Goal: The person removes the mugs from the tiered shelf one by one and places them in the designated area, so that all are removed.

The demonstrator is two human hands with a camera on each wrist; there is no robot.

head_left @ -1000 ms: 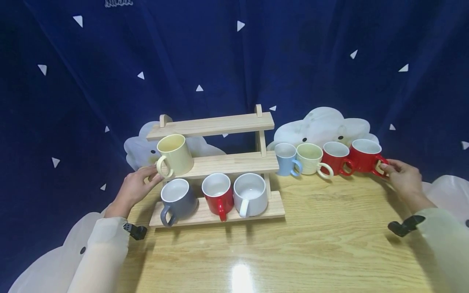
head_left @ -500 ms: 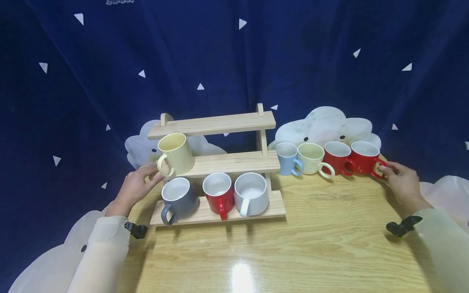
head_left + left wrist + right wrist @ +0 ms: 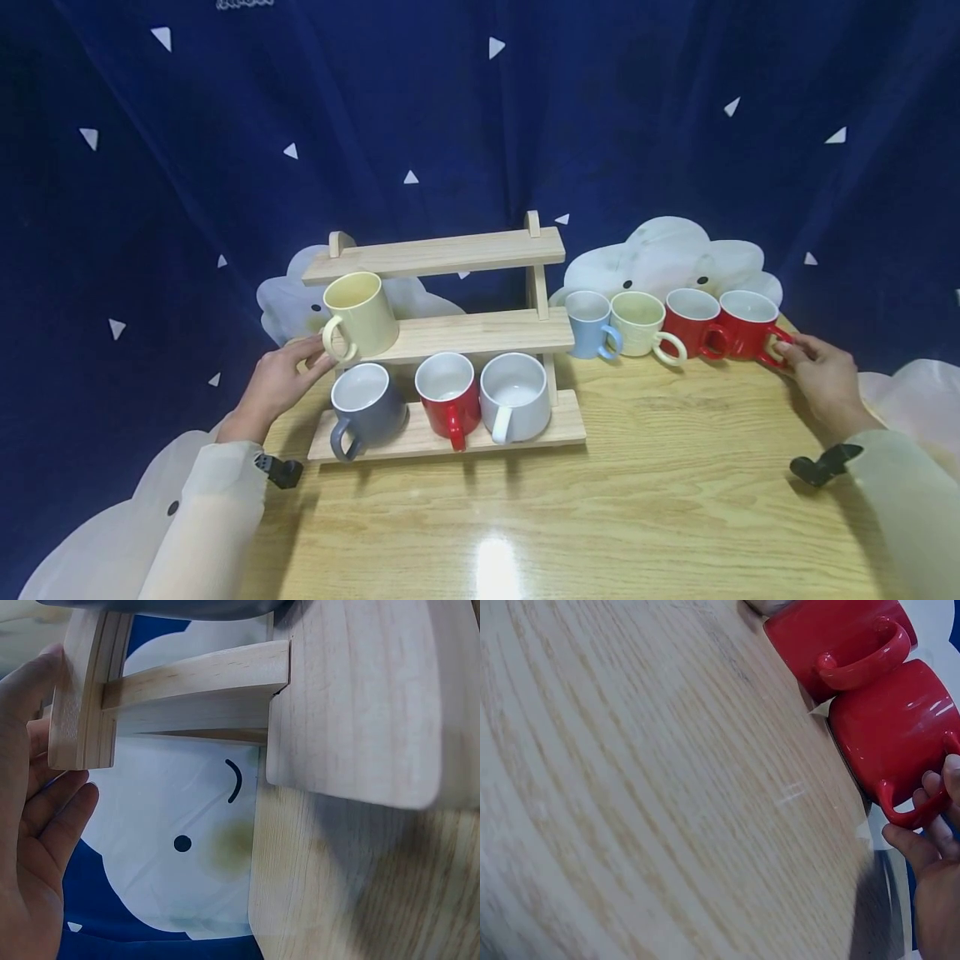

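At frame right, the right hand point(image 3: 825, 375) pinches a red mug point(image 3: 741, 337), now nearer its neighbour point(image 3: 685, 337), seemingly aligned; the left hand point(image 3: 281, 379) grips the rack point(image 3: 480, 332).

A hand could pass along the near edge of the yellowish wooden tabletop point(image 3: 600, 508); a close row of blue, cream and red ceramic mugs point(image 3: 681, 337) bars its far edge.
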